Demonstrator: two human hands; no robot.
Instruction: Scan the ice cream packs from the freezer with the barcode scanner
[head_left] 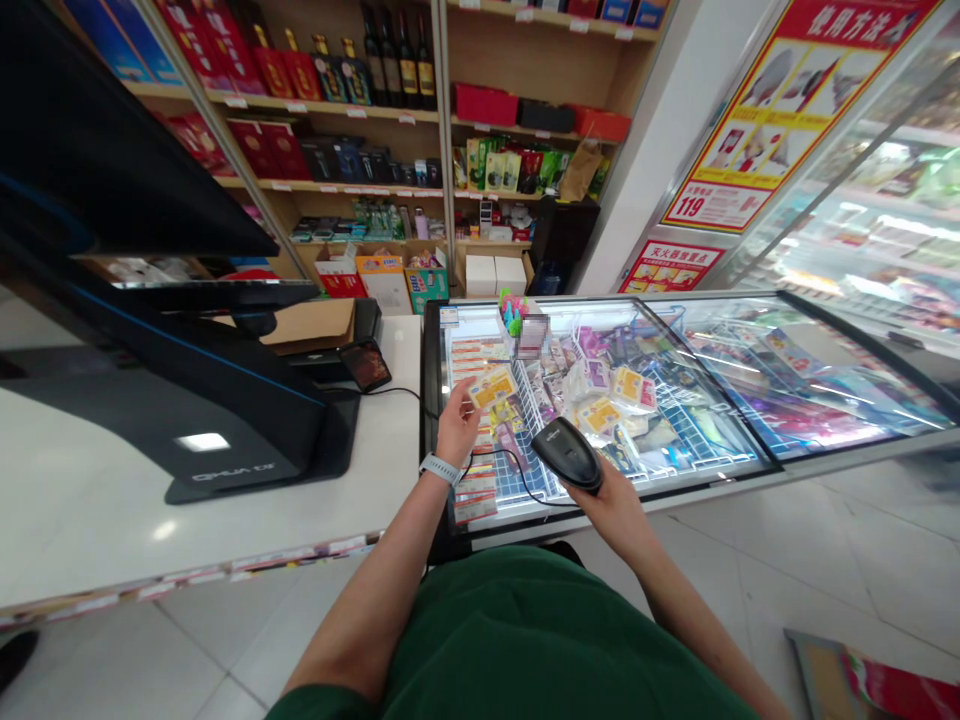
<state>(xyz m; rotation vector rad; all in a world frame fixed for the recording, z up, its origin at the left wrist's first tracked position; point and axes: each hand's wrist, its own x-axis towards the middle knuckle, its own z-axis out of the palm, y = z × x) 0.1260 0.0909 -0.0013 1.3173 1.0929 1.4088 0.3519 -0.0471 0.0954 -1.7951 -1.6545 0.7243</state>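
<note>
My left hand [459, 432], with a pale watch band on the wrist, pinches a yellow-and-white packet [493, 388] over the left side of the chest freezer [442, 345]. In my right hand [616, 512] is a black barcode scanner [568, 455], its head pointing up and left. The scanner's cable [517, 478] loops across the glass towards my left wrist. Beyond the scanner, on the freezer top, lie another yellow packet [600, 414], a purple-and-white packet [591, 379] and a yellow packet with a pink part [634, 388].
At left, a counter [382, 440] bears a large black checkout terminal [247, 430] and a small screen device [366, 366]. A small container of colourful items [513, 314] stands at the freezer's far edge. Stocked shelves [352, 105] line the back; a box [870, 680] lies on the floor at lower right.
</note>
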